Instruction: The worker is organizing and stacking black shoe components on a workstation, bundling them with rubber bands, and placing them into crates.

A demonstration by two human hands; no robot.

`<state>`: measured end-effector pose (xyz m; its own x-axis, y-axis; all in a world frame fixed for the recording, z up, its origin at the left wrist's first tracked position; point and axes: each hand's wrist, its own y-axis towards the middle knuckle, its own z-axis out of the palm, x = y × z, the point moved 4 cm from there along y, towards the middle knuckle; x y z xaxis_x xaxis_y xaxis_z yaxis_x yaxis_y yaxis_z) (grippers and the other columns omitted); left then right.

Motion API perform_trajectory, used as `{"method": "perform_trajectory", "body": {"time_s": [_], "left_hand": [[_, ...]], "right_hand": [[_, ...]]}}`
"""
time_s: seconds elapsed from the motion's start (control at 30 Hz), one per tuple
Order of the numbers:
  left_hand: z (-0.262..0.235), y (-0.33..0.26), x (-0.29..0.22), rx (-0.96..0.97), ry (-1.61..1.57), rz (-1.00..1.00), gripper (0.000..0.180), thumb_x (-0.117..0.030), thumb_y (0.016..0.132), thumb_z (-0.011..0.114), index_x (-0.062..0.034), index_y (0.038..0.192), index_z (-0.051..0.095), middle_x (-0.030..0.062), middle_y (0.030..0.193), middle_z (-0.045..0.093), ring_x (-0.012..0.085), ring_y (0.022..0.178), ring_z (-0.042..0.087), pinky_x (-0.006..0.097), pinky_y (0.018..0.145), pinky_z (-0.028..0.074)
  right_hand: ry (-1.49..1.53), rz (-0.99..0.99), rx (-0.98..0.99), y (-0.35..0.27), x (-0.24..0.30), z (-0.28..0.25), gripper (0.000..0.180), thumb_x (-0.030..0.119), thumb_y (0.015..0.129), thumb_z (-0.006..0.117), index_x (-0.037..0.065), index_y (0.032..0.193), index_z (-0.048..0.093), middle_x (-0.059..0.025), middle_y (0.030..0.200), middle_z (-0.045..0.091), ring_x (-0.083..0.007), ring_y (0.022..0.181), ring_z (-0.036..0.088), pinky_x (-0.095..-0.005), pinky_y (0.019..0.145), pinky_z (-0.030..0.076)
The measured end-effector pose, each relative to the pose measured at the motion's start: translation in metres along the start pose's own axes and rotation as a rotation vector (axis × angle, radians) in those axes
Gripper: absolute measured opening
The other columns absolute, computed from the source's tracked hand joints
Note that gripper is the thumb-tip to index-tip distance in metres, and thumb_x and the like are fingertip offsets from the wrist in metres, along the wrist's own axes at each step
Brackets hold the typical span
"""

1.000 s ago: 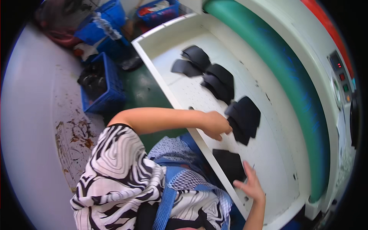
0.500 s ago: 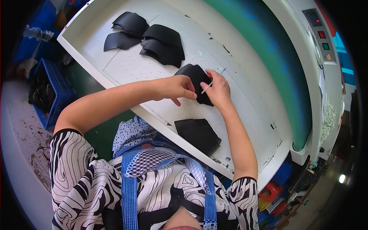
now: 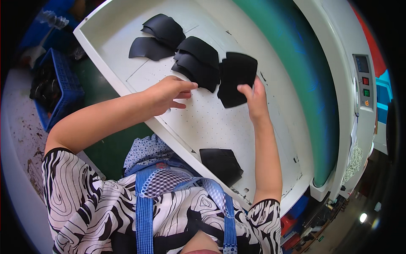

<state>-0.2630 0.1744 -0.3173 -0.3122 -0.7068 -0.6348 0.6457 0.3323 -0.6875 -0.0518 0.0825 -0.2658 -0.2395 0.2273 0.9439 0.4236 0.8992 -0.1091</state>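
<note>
My right hand (image 3: 258, 99) grips black cut pieces of leather-like sheet (image 3: 237, 76) at their near right edge, thumb on top. They are held beside a fanned stack of similar black pieces (image 3: 201, 55), overlapping or nearly touching its right side. My left hand (image 3: 171, 96) hovers over the perforated white bed (image 3: 182, 125), fingers apart and holding nothing. Farther left lie more overlapping black pieces (image 3: 163, 30) and a single-looking black piece (image 3: 146, 48). Another black stack (image 3: 220, 165) rests near the front edge. The pen seen earlier in my right hand does not show.
A raised white rim (image 3: 114, 80) borders the bed. Along the right runs a long green roller (image 3: 308, 76), with a control panel (image 3: 363, 82) of coloured buttons beyond it. A blue crate (image 3: 63, 91) of dark items stands on the left.
My right hand has taken hold of the black pieces and moved them away from me, beside the far stack. My left hand has drawn back leftward. The view has shifted slightly.
</note>
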Motion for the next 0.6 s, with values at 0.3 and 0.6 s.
{"method": "perform_trajectory", "body": {"time_s": [0.3, 0.6], "left_hand": [[0.013, 0.041, -0.012, -0.174, -0.243, 0.023, 0.043, -0.021, 0.087, 0.061, -0.0039, 0.124, 0.047, 0.0102, 0.124, 0.054, 0.0238, 0.115, 0.051, 0.043, 0.096, 0.041], [-0.006, 0.026, -0.040, -0.153, -0.236, 0.385, 0.047, -0.012, 0.085, 0.063, 0.0000, 0.125, 0.043, 0.0124, 0.117, 0.054, 0.0202, 0.110, 0.052, 0.033, 0.097, 0.040]], "right_hand": [[-0.088, 0.166, 0.275, 0.070, -0.043, 0.063, 0.046, 0.010, 0.077, 0.058, 0.002, 0.122, 0.053, -0.0091, 0.102, 0.063, -0.0174, 0.095, 0.058, -0.0294, 0.088, 0.045], [0.416, 0.089, 0.245, 0.070, 0.005, 0.085, 0.057, 0.010, 0.071, 0.071, -0.003, 0.123, 0.050, -0.0098, 0.108, 0.060, -0.0188, 0.102, 0.057, -0.0317, 0.092, 0.044]]}}
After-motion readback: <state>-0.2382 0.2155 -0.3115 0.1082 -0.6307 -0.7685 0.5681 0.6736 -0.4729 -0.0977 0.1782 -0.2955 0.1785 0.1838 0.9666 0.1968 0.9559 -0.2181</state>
